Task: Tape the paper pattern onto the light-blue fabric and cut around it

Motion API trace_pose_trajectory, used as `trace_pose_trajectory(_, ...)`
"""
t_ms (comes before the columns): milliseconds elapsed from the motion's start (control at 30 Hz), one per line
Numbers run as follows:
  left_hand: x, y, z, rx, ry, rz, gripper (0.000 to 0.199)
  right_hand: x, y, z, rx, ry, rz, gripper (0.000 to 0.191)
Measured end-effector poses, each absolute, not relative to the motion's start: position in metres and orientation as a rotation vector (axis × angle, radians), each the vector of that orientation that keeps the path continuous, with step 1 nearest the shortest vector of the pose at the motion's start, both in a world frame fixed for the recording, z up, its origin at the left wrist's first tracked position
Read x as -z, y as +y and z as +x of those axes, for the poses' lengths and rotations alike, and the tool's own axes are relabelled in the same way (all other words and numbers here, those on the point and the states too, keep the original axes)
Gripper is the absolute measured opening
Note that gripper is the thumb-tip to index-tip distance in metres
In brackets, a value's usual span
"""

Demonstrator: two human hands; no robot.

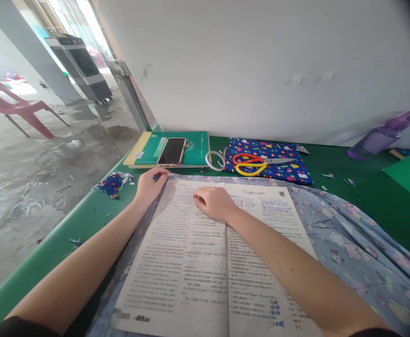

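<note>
An open workbook (205, 262) of printed pages lies face up between the forearms, its spine running away from the person, so its long axis points from the body toward the wall. Its far edge lies by the hands. The right hand (214, 202) is nearer the spine, resting over the upper part of the left-hand page with fingers curled loosely in; whether it grips anything I cannot tell. The left hand (150, 185) is at the far left corner, thumb and fingers brought together at the border of the patterned cloth (359, 243) spread beneath the workbook; whether they pinch it is unclear.

Beyond, on the green tabletop (366, 187), stand or lie one smartphone (172, 151) on a green-covered book (149, 149), one white tape roll (207, 160), one pair of scissors (278, 161) with a red and a yellow handle, blades pointing right, on one navy patterned piece (289, 174), and one purple bottle (375, 140), tilted in view. Several scraps are scattered about, too small to count surely.

Farther off are one white wall panel (243, 70), one red plastic chair (32, 112) and one air cooler (82, 65).
</note>
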State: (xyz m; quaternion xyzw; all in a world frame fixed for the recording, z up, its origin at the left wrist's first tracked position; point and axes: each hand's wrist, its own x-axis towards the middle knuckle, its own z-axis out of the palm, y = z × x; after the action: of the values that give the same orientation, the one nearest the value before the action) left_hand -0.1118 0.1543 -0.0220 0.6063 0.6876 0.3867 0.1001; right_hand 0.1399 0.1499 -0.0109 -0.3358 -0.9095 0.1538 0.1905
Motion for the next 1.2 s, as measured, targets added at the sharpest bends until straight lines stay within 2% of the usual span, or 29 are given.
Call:
trace_pose_trajectory(233, 0.018, 0.15, -0.106, -1.094, 2.008, 1.858, 0.025, 0.008, 0.148, 0.141, -0.462, -2.479, -0.929, 0.021)
trace_pose_trajectory(500, 0.021, 0.153, -0.106, -1.015, 1.754, 2.029, 0.027, 0.011, 0.147, 0.142, -0.406, -2.537, -0.882, 0.02)
trace_pose_trajectory(633, 0.026, 0.157, -0.11, -0.953, 1.835, 2.009, 0.034, 0.012, 0.148, 0.141, -0.417, -2.554, -0.882, 0.02)
trace_pose_trajectory(1200, 0.036, 0.161, -0.113, -0.847, 1.908, 2.28, 0.04, 0.01, 0.148, 0.142, -0.434, -2.567, -0.87, 0.021)
